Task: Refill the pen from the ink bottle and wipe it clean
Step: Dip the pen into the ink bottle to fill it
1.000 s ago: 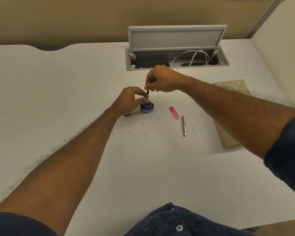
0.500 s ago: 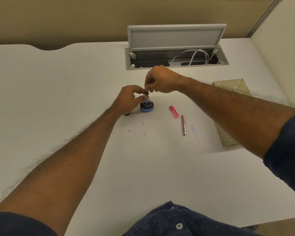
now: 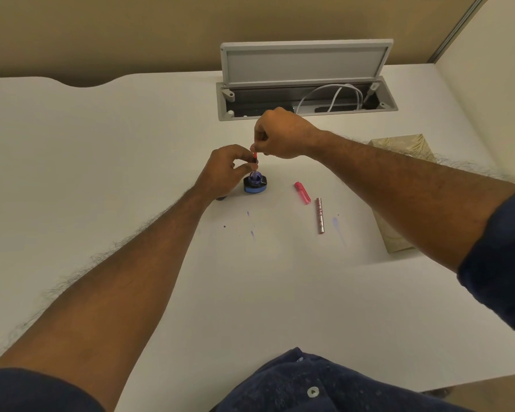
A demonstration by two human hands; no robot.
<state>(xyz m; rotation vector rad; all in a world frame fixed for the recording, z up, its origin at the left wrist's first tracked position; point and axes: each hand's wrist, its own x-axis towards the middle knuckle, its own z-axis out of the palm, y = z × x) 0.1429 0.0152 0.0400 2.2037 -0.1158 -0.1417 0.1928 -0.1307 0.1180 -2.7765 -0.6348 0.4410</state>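
An open blue ink bottle [image 3: 255, 185] stands on the white desk [image 3: 101, 162]. A thin pen section [image 3: 254, 165] stands upright with its lower end in the bottle's mouth. My left hand [image 3: 225, 172] pinches the pen section low down, just above the bottle. My right hand [image 3: 280, 136] pinches its red upper end from above. A pink pen part [image 3: 302, 192] and a silver patterned pen barrel [image 3: 320, 215] lie on the desk to the right of the bottle. A dark cap [image 3: 220, 198] peeks out under my left wrist.
Small purple ink spots [image 3: 252, 231] mark the desk in front of the bottle. A beige tissue box [image 3: 399, 191] sits at the right, partly behind my right forearm. An open cable hatch [image 3: 306, 96] with white cables lies at the back.
My right hand has risen slightly at the pen's top, showing more of the red end. The left hand and the bottle have stayed in place.
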